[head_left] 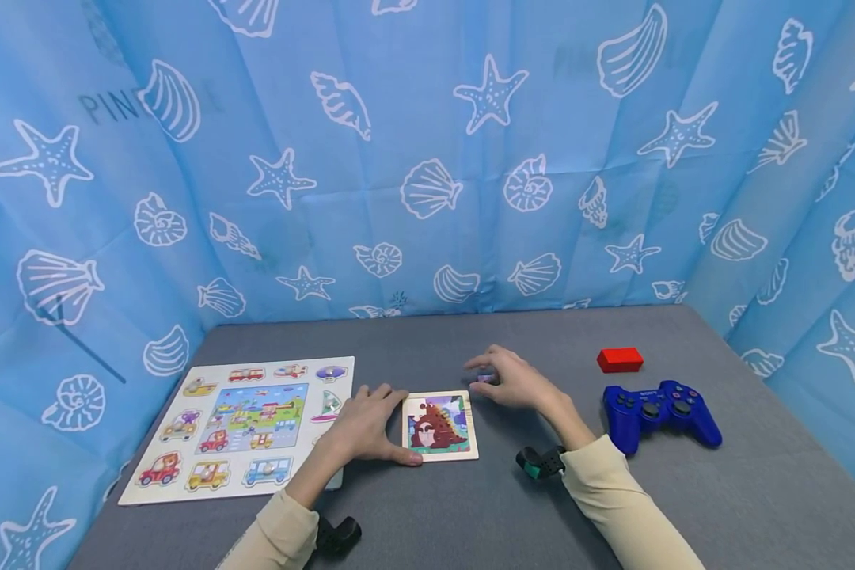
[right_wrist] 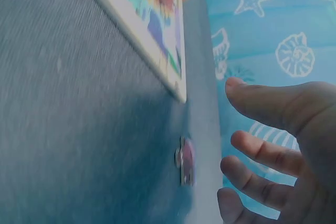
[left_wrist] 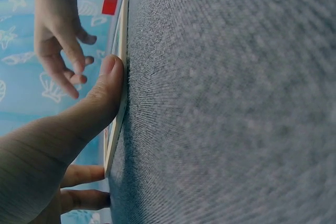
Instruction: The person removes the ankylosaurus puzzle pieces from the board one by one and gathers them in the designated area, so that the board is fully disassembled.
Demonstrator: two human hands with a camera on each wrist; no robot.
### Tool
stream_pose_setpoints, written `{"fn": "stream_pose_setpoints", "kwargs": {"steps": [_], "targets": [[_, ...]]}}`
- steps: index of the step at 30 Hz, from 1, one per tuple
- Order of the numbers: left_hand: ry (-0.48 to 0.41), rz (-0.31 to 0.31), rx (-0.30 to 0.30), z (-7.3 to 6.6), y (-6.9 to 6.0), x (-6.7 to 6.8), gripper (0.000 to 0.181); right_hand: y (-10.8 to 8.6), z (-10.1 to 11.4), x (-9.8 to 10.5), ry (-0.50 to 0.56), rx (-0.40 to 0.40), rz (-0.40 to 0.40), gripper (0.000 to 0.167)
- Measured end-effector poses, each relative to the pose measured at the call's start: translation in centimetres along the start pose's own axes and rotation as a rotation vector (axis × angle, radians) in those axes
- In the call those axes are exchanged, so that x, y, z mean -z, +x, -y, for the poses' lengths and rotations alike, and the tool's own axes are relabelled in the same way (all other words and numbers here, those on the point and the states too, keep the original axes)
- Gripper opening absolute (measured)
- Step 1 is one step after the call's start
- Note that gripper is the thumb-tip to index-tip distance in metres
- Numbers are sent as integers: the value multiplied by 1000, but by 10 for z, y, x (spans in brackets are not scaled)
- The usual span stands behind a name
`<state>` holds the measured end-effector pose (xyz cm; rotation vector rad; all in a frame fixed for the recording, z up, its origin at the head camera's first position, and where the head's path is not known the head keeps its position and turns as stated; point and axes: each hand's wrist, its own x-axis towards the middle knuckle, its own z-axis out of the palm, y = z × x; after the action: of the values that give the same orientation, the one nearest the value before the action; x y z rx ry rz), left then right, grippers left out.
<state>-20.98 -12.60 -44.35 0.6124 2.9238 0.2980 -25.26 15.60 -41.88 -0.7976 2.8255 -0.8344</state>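
A small square wooden jigsaw puzzle [head_left: 442, 427] with a red-brown dinosaur picture lies on the grey table in the middle of the head view. My left hand [head_left: 366, 423] grips it at its left side, the thumb [left_wrist: 108, 80] against the near edge and fingers by the far left corner. Beyond the puzzle's far right corner, my right hand [head_left: 516, 380] hovers with fingers spread. Below those fingers a small purplish puzzle piece [right_wrist: 187, 161] rests on the table, apart from the hand in the right wrist view. Pale gaps show in the picture's upper left.
A large vehicle peg puzzle board [head_left: 207, 467] lies at the left, partly behind the left hand. To the right are a red block [head_left: 620, 360] and a blue game controller [head_left: 659, 412]. A blue shell-patterned curtain [head_left: 427, 190] hangs behind the table.
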Motion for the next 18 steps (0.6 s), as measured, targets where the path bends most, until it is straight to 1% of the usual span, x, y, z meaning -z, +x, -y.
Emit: {"fn": "stream_pose_setpoints", "kwargs": {"steps": [5,8,11,18], "targets": [[4,6,3,0,0,0,105,4,13,-5,26,24,9,34],[6,3,-1,1,0,0,104,7,20,-9,22,48,21,35],[3,-3,-10,1,0,1,104,11,27,-14,30,55,51,34],[-10,-10,-25,1,-1,0,104,17,39,-28,43,110,116,34]]}}
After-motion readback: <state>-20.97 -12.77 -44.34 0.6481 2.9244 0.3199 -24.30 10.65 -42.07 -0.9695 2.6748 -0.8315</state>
